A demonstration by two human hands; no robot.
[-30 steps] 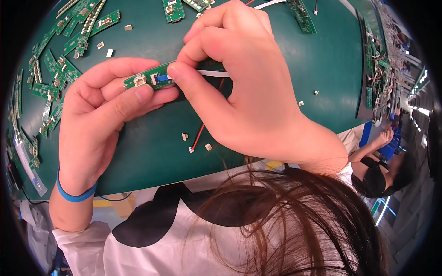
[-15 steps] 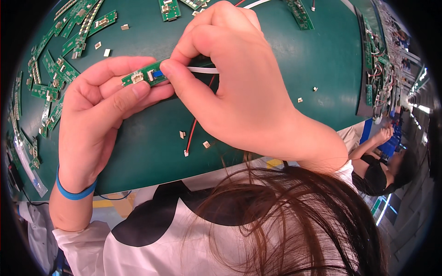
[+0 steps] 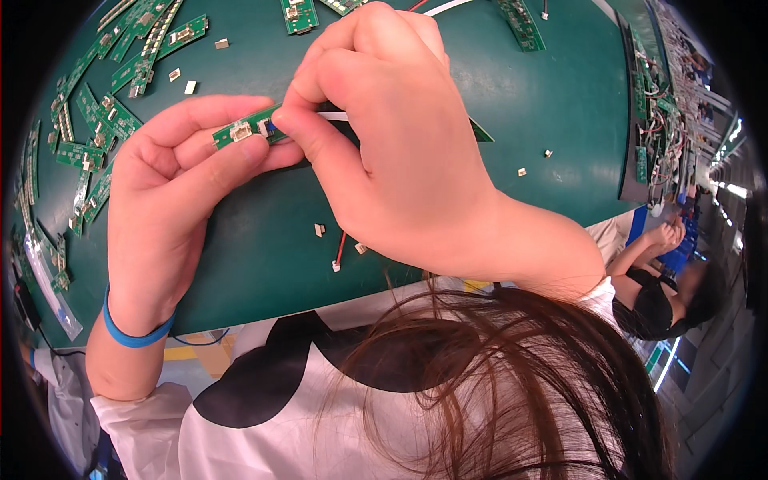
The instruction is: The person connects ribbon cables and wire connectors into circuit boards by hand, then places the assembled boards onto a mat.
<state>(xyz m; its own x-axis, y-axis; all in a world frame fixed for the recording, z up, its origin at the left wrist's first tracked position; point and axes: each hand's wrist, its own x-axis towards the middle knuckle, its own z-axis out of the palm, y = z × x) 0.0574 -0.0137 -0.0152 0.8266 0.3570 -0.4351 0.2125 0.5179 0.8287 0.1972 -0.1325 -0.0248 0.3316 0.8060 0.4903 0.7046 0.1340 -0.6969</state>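
A narrow green circuit board (image 3: 225, 139) is gripped between the thumb and fingers of my left hand (image 3: 172, 172). On it sit a cream-coloured socket (image 3: 241, 130), next to my left thumb tip, and a smaller white connector. My right hand (image 3: 408, 144) pinches a white flat ribbon cable (image 3: 334, 117), its blue end right against the small connector. My thumb hides most of that end, so how deep it sits cannot be seen. A green board corner (image 3: 482, 133) shows past the right hand. Below it lies a red wire with a white plug (image 3: 336, 265).
Many green circuit boards (image 3: 120, 120) are heaped at the left of the green table (image 3: 264, 272). Loose small connectors (image 3: 190, 87) are scattered about. More boards (image 3: 522, 24) lie at the far edge. A dark tray (image 3: 634, 176) of wired boards stands right, and a co-worker (image 3: 656, 288) sits beyond.
My right fingers have shifted slightly left, and less of the cable's blue end shows at the connector. The red wire's plug has moved a little to the right. My left hand stays nearly still.
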